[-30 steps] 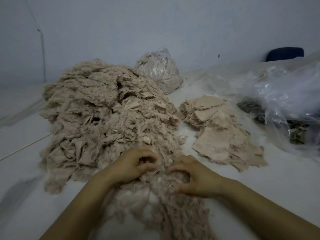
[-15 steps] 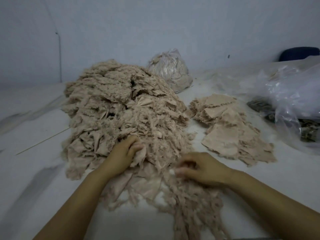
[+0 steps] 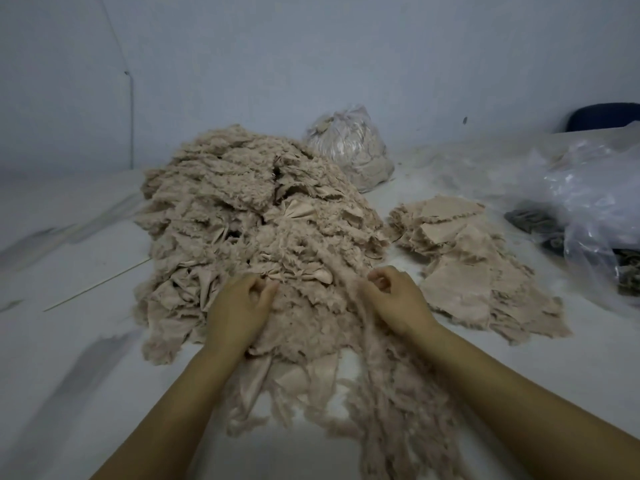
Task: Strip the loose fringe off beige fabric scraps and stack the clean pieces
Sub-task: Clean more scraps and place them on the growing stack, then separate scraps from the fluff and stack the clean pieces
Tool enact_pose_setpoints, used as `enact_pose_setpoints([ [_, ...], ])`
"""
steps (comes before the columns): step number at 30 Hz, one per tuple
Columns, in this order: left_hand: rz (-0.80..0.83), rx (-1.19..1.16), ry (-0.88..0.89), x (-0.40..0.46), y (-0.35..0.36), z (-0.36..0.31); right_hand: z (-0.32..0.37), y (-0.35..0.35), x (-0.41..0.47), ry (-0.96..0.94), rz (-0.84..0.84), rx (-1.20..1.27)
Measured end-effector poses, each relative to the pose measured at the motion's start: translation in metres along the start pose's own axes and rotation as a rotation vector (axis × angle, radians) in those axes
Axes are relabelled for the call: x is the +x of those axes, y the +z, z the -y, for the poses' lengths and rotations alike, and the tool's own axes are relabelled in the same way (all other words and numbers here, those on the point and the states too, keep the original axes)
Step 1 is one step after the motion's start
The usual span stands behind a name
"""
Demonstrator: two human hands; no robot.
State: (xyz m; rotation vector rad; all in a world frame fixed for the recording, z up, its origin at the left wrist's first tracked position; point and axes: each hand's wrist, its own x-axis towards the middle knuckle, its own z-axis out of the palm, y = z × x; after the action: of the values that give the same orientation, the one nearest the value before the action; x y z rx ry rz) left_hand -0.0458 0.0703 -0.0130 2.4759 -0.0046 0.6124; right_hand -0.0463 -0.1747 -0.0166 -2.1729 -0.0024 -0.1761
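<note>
On the left and middle of the pale counter (image 3: 69, 341) a big heap (image 3: 249, 216) of beige scraps with fringe is piled. It is probably kept there, right in front of the person, so that each scrap can be reached without stretching.

At the near edge of the heap the left hand (image 3: 242, 306) is laid, its fingers curled and pinched on a fold of cloth. It seems to be placed so in order to hold the scrap down while the fringe is pulled.

Just to the right, the right hand (image 3: 394, 299) is seen, its fingers curled round a long strand of fringe (image 3: 360, 320), which runs from the heap toward the near edge. Loose fringe (image 3: 398, 410) is gathered between the forearms, likely because it is dropped there after each pull.

Farther right, apart from the heap, the flat stack (image 3: 474, 268) of clean pieces is laid, near the right hand so that a finished piece can be put down quickly.

Behind the heap a filled plastic bag (image 3: 349, 147) is standing, and at the far right a crumpled clear bag (image 3: 595, 209) with dark material under it.

No brand, label or writing can be read anywhere.
</note>
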Motion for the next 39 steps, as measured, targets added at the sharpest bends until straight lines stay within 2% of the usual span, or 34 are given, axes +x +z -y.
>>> enact_pose_setpoints([
  [2,-0.107,0.087,0.123,0.011,0.003,-0.016,0.003,0.005,0.015,0.110,0.005,0.115],
  [4,-0.026,0.089,0.183,0.027,0.011,-0.031,0.008,0.010,0.032,0.128,-0.049,0.107],
  [8,0.133,0.236,0.098,0.061,0.036,-0.047,0.018,0.015,0.064,0.032,-0.117,0.125],
  [10,0.188,0.310,0.037,0.077,0.046,-0.048,0.021,0.017,0.079,-0.003,-0.075,0.125],
  [13,0.278,0.288,-0.063,0.103,0.057,-0.046,0.020,0.019,0.104,0.005,-0.019,0.130],
  [17,0.364,0.277,-0.055,0.133,0.068,-0.040,0.022,0.024,0.131,0.255,0.169,0.460],
  [18,0.374,0.261,-0.023,0.136,0.070,-0.038,0.024,0.026,0.135,0.279,0.192,0.450],
  [20,0.308,0.131,-0.021,0.139,0.070,-0.036,0.026,0.030,0.140,0.258,0.133,0.436],
  [22,0.193,-0.088,-0.090,0.141,0.062,-0.038,0.034,0.027,0.143,0.224,0.071,0.524],
  [25,0.087,-0.420,-0.128,0.146,0.034,-0.055,0.061,0.014,0.136,0.135,0.075,0.672],
  [27,0.045,-0.482,-0.052,0.146,0.009,-0.071,0.077,0.001,0.124,0.054,0.100,0.736],
  [29,0.027,-0.408,0.037,0.141,-0.012,-0.082,0.087,-0.013,0.107,-0.028,0.127,0.755],
  [32,0.120,-0.217,0.147,0.114,-0.026,-0.079,0.078,-0.033,0.070,-0.093,0.159,0.628],
  [35,0.311,0.039,0.241,0.066,-0.016,-0.060,0.038,-0.038,0.029,-0.160,0.125,0.307],
  [39,0.453,0.145,0.459,0.003,0.001,-0.042,-0.010,-0.034,-0.011,-0.130,0.237,0.022],
])
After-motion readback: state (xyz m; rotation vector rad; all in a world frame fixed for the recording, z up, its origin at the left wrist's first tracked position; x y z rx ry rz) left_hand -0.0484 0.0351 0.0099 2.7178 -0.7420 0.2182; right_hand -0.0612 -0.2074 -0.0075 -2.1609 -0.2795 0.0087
